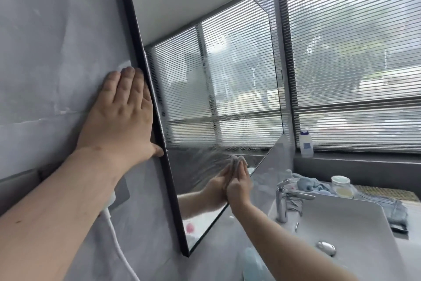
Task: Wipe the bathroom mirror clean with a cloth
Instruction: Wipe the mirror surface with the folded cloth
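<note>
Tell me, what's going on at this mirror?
A person is wiping the mirror. Their right grip presses a small cloth against it near its lower right edge, fingers straight. Their left grip lies flat on the wall, thumb against the black frame. Wet streaks cross the mirror's lower part, so the job looks unfinished. A sink and tap sit below.

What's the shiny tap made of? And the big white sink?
The tap looks like polished metal, probably chrome: it is silvery and reflects the things around it. The sink looks like glazed white ceramic, smooth with a soft sheen, though a picture cannot rule out another glossy material.
</note>
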`<state>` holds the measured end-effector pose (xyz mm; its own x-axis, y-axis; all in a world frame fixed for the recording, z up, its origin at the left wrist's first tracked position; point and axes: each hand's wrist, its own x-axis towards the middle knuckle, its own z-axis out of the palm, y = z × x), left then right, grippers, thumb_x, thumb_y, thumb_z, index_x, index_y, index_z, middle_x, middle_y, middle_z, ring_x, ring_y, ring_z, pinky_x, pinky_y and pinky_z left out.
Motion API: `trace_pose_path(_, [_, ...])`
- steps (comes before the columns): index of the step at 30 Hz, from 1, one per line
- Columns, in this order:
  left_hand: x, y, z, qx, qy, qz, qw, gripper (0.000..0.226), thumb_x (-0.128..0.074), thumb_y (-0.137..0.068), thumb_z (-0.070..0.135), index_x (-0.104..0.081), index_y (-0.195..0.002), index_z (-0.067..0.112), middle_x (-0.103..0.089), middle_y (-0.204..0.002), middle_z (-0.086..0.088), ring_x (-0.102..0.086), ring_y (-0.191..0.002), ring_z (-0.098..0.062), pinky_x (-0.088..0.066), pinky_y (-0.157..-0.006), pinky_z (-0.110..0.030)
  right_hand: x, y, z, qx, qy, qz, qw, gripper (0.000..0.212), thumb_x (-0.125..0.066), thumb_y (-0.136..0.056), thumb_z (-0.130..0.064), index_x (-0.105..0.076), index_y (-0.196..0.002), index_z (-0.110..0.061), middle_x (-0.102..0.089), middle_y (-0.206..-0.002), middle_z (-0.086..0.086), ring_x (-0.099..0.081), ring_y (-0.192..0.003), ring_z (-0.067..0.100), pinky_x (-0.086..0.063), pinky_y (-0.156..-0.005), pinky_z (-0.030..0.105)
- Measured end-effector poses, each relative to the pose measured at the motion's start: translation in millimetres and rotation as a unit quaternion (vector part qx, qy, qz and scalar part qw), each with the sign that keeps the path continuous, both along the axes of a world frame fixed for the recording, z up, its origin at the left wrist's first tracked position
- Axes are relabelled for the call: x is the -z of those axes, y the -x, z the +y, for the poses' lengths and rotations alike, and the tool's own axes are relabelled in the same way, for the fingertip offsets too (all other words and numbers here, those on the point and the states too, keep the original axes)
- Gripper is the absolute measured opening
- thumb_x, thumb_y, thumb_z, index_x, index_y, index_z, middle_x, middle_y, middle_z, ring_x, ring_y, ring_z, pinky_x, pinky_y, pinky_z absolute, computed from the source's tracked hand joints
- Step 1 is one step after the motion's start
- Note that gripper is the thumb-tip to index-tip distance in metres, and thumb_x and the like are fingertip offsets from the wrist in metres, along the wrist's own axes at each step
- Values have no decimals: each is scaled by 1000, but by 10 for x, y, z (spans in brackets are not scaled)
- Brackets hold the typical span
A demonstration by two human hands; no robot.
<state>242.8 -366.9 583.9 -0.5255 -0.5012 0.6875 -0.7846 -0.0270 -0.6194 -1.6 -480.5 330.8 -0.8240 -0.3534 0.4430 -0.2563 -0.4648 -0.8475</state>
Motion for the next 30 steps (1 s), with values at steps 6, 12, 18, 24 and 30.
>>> trace_pose_path(6, [11, 13, -30, 9, 18, 13, 1000, 143, -30, -58, 99, 0, -153, -4, 4, -164, -20, 4, -152, -33, 7, -122, -48, 313, 718, -581, -83, -54, -103, 990, 36, -43, -103, -33, -57, -130, -14, -61, -132, 13, -62, -117, 27, -54, -98, 42])
trace_pose_path(12, [18, -20, -103, 48, 47, 31, 997, 151, -40, -44, 100, -26, -149, -8, -22, -160, -23, -16, -149, -34, 2, -122, -45, 69, 848, -529, -147, 86, -251, 953, 59, -27, -93, 20, -50, -142, -4, -54, -138, 1, -54, -126, 12, -42, -105, 21])
trace_pose_path(18, [31, -11, -275, 83, 52, 48, 994, 155, -56, -27, 98, -43, -133, -15, -40, -147, -31, -31, -139, -40, 6, -120, -39, -15, 1382, -740, -164, 38, -256, 952, 54, -36, -98, 8, -50, -145, -15, -54, -140, -7, -52, -125, 9, -38, -106, 19])
trace_pose_path(24, [26, -7, -263, 114, 76, 45, 990, 145, -40, -34, 90, -44, -131, -17, -40, -146, -33, -33, -137, -43, -10, -120, -45, -64, 1281, -476, -156, -36, -144, 977, 46, -35, -101, -2, -49, -140, -21, -41, -153, 20, -43, -138, 35, -34, -117, 44])
trace_pose_path(30, [8, -6, -129, 50, 50, 28, 997, 151, -62, -34, 91, -37, -141, -12, -33, -153, -27, -26, -144, -40, -11, -121, -49, 337, 681, -248, -138, 4, -58, 989, 59, -46, -89, 10, -61, -134, -25, -52, -142, -12, -47, -132, 3, -36, -114, 26])
